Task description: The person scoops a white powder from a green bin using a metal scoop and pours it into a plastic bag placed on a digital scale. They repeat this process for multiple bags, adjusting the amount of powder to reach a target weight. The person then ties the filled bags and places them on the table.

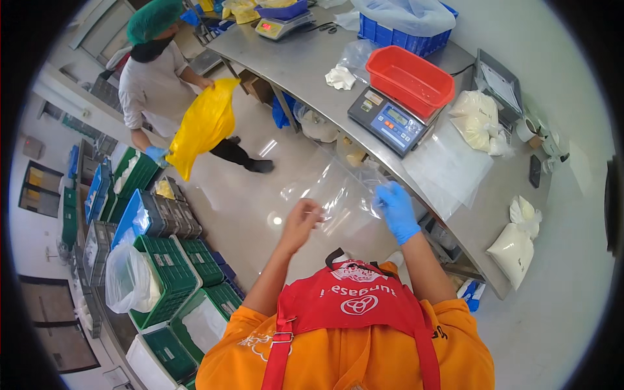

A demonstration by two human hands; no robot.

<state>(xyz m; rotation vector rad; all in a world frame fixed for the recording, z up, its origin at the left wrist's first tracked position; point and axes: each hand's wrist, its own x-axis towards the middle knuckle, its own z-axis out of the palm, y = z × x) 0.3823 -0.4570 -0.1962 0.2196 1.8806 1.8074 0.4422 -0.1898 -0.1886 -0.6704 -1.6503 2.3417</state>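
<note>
A clear plastic bag (343, 190) is stretched in front of my apron, over the floor beside the steel table. My right hand (397, 209), in a blue glove, grips its right side. Bare and slightly blurred, my left hand (302, 224) has its fingers curled at the bag's left edge. The film is see-through, so its far outline is hard to make out. On the table, a red plastic tub (412, 80) rests on a digital scale (387, 122). Flat clear plastic bags (443, 168) lie beside the scale, partly over the table's front edge.
Filled white bags (475, 119) (514, 248) and a phone (535, 170) lie on the steel table (312, 73). A lined blue crate (404, 36) stands farther along. To the left, a person (156, 83) carries a yellow bag (204, 124) near stacked green crates (168, 278).
</note>
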